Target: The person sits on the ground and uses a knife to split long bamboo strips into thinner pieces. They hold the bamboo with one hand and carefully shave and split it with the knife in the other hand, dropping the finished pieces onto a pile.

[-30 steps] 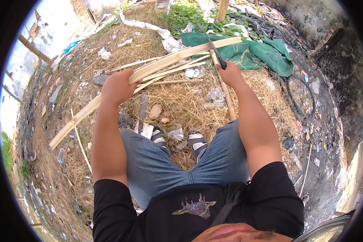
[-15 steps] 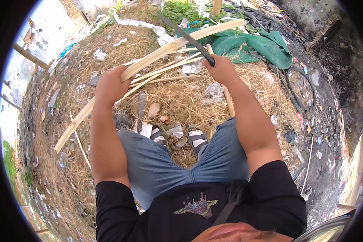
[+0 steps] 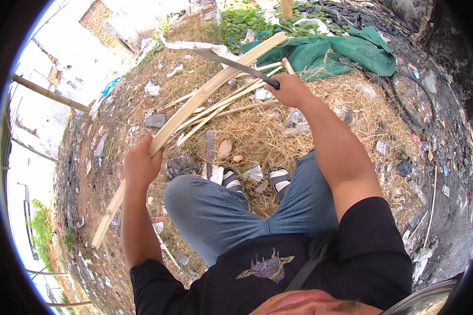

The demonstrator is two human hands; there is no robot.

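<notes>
My left hand (image 3: 142, 161) is closed around a long, pale split-bamboo strip (image 3: 184, 118), which slants from the lower left up to the far middle. In my right hand (image 3: 291, 90) is the black handle of a machete (image 3: 236, 65). Its dark blade points left and crosses the strip's upper part; whether the edge touches the bamboo I cannot tell. Beneath the held strip, several thinner bamboo strips (image 3: 222, 104) lie on the straw.
A green tarp (image 3: 320, 58) is crumpled on the ground beyond my right hand. To the right lies a black hoop (image 3: 433, 113) among litter. A flat dark bar (image 3: 209, 152) rests near my feet. A pole (image 3: 50, 94) stands out at the left.
My left hand has moved down and nearer to me, and the strip now slants more steeply. The machete has stayed across its upper part. The view has tilted and shifted slightly left.
</notes>
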